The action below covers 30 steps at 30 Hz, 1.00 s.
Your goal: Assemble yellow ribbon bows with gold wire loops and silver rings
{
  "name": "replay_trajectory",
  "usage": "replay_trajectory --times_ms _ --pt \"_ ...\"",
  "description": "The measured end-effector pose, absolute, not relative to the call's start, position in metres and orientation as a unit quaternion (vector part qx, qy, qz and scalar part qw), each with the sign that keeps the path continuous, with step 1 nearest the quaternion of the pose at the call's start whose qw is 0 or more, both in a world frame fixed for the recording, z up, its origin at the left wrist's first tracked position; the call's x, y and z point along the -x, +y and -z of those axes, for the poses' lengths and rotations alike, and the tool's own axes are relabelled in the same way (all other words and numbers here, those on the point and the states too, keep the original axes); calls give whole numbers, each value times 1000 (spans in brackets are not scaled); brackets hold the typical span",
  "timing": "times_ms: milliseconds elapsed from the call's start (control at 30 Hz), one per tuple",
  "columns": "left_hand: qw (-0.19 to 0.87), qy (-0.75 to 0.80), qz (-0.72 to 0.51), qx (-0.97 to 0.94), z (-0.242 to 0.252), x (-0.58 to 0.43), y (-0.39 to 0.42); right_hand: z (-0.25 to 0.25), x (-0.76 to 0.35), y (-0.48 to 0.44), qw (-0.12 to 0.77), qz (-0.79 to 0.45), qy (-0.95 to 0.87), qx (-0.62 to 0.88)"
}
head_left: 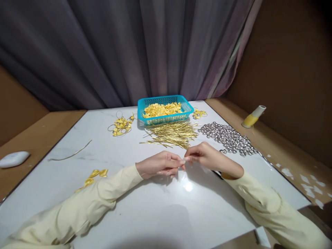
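Meeting near gold strips (174, 133), the hands (163, 164) (207, 157) touch fingertips (182, 162); whether they grip anything, I cannot tell.

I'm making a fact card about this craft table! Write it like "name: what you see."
Hands: left hand and right hand pinching close together; anything held is too small to tell
Table: white
Basket: blue, holding yellow pieces
Gold strips: piled in front of the basket
Silver beads: spread right of the strips
Curtain: greyish purple, behind everything
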<state>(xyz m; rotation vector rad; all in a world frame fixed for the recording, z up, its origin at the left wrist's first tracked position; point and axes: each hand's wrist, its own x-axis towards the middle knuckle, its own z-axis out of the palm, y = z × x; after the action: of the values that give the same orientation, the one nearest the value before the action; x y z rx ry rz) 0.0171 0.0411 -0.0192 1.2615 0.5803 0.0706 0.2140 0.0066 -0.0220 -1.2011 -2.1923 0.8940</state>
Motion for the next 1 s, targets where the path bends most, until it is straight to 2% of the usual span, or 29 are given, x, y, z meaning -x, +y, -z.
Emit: replay_trajectory --times_ms 367,733,867,1000 --pt "776 305 -190 -519 31 -19 37 27 -207 5 263 -295 -778 488" --pt "664 383 -269 -584 23 -24 20 30 -188 -5 275 -329 -726 538" --pt "626 402 -245 -621 22 -25 25 27 -187 -9 285 -276 -745 536" --pt "631 399 -225 -626 26 -23 29 20 -201 -7 348 -161 -770 510"
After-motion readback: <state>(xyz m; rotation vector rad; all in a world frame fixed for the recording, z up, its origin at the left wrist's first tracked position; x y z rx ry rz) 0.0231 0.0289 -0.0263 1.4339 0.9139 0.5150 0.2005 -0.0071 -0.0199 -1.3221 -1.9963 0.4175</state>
